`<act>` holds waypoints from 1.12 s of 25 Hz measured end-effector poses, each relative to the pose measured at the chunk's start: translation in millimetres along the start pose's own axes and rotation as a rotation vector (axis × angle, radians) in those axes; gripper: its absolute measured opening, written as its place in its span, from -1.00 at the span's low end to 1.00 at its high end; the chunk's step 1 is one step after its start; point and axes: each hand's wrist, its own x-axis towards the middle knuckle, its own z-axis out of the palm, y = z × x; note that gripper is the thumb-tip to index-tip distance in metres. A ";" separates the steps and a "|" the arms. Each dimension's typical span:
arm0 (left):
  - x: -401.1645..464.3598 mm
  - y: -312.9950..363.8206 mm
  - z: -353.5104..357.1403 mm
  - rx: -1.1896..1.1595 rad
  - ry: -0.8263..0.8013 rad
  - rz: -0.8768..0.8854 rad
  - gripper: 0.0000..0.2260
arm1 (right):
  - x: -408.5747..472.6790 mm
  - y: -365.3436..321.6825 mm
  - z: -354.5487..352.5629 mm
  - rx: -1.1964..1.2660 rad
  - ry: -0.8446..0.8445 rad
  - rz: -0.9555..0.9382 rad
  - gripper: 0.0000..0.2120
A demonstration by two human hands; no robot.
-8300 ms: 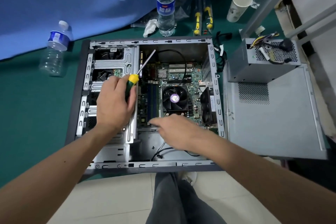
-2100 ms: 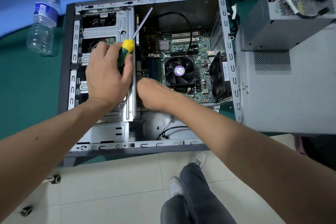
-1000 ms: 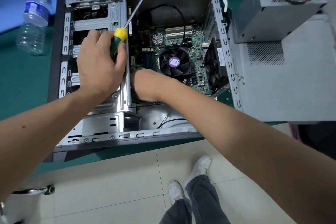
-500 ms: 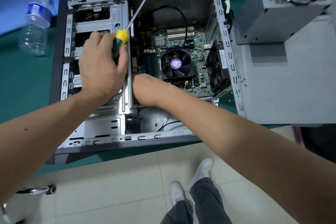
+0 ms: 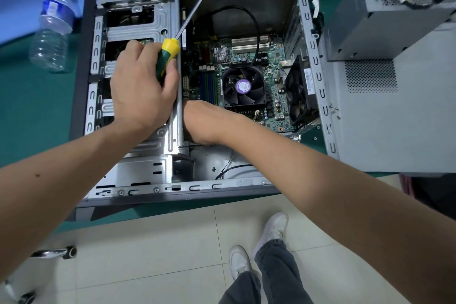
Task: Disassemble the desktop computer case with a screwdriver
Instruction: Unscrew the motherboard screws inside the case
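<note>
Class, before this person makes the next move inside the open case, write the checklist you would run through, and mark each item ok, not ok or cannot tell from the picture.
1. Screwdriver held firmly: ok, the left hand grips its handle.
2. Screwdriver tip seated on a screw: not ok, the shaft points up toward the case top rail.
3. Right hand grip: cannot tell, its fingers are hidden beside the drive cage.
4. Power supply out of the case: ok, it sits on the removed side panel.
5. Loose screws kept aside: ok, on the panel.
</note>
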 end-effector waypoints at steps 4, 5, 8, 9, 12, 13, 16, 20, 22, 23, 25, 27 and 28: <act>-0.3 0.5 0.1 0.004 0.002 0.004 -0.69 | 3.6 1.4 2.3 -0.029 -0.021 0.003 -0.84; -0.4 0.4 0.1 0.005 0.002 0.005 -0.69 | 5.6 2.9 2.5 -0.049 -0.004 0.013 -0.85; -0.4 0.3 0.1 0.007 0.001 0.004 -0.69 | 7.1 6.8 0.9 -0.093 0.051 0.044 -0.81; -0.4 0.3 0.2 0.007 -0.001 0.004 -0.68 | 6.7 7.0 0.8 -0.079 0.041 0.027 -0.79; -0.5 0.3 0.1 0.006 0.001 0.006 -0.68 | 5.2 5.7 1.6 -0.011 -0.012 0.009 -0.72; -0.4 0.5 0.1 0.005 0.002 0.007 -0.68 | 5.6 5.3 1.7 0.002 -0.023 -0.002 -0.67; -0.4 0.9 -0.4 0.004 0.003 0.004 -0.68 | 11.6 5.5 3.4 -0.030 -0.014 -0.032 -0.73; 0.0 0.8 -0.2 0.000 0.001 0.009 -0.68 | 10.8 11.8 2.9 0.003 -0.001 0.042 -0.81; 0.3 0.8 -0.6 -0.003 0.002 0.007 -0.67 | 8.8 11.0 1.4 -0.007 -0.015 0.033 -0.74; 0.0 0.5 -0.7 -0.005 0.002 0.006 -0.68 | 8.2 10.6 0.1 -0.019 -0.024 0.030 -0.72; -0.7 -0.2 -0.3 -0.010 0.000 0.007 -0.68 | 8.1 9.5 -2.6 -0.064 -0.053 0.026 -0.70; -0.4 -0.5 -0.2 -0.009 0.000 0.007 -0.68 | 8.0 8.3 -4.5 -0.120 -0.096 0.019 -0.71; -0.4 -0.5 -0.2 -0.007 -0.001 0.005 -0.67 | 7.3 7.8 -5.5 -0.156 -0.117 0.021 -0.71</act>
